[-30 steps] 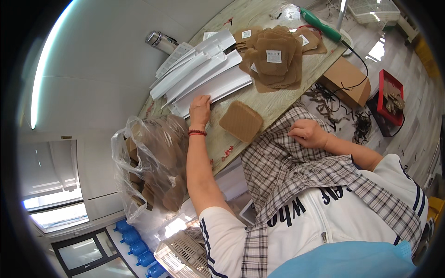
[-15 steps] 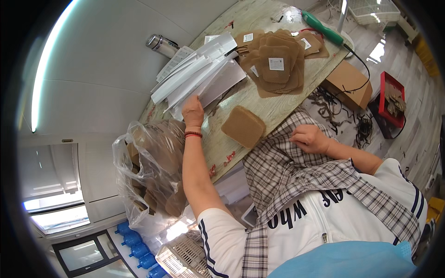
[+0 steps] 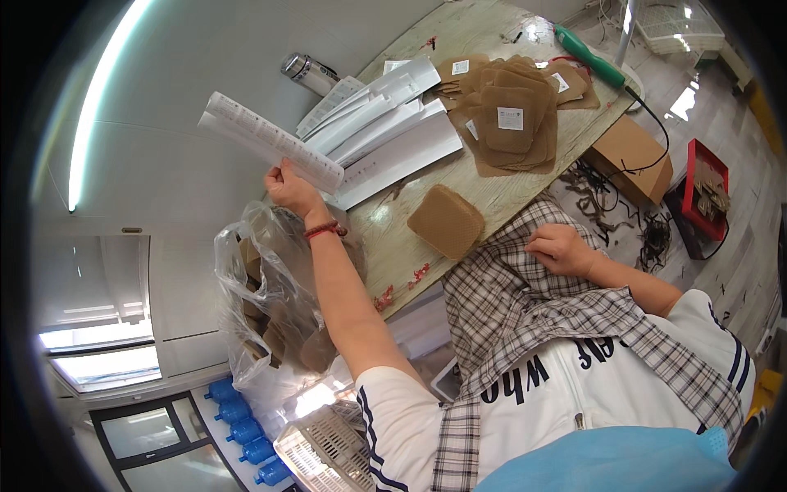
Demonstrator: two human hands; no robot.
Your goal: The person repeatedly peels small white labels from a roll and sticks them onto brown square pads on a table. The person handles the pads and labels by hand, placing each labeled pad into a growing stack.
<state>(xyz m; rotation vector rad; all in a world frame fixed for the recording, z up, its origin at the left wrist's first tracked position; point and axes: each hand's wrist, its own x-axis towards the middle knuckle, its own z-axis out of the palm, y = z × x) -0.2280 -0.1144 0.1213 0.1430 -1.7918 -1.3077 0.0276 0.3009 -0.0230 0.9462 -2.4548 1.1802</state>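
My left hand is closed on the lower edge of a curled sheet of printed labels, lifted off the table's left end. Beside it lies a pile of white sheets, some curled. My right hand is curled over the checked apron by the table's front edge; whether anything is inside its fingers is hidden. Between my hands sits a neat stack of brown rounded pads. Farther back, a loose heap of similar brown pads has a white label on its top piece.
A clear plastic bag of brown pieces hangs by the table's left end. A steel flask stands behind the sheets. A green corded tool lies far right. A cardboard box and red box are on the floor.
My left hand has drawn a label sheet up from the pile and moved left with it. My right hand stays on the apron. The whole view has shifted slightly.
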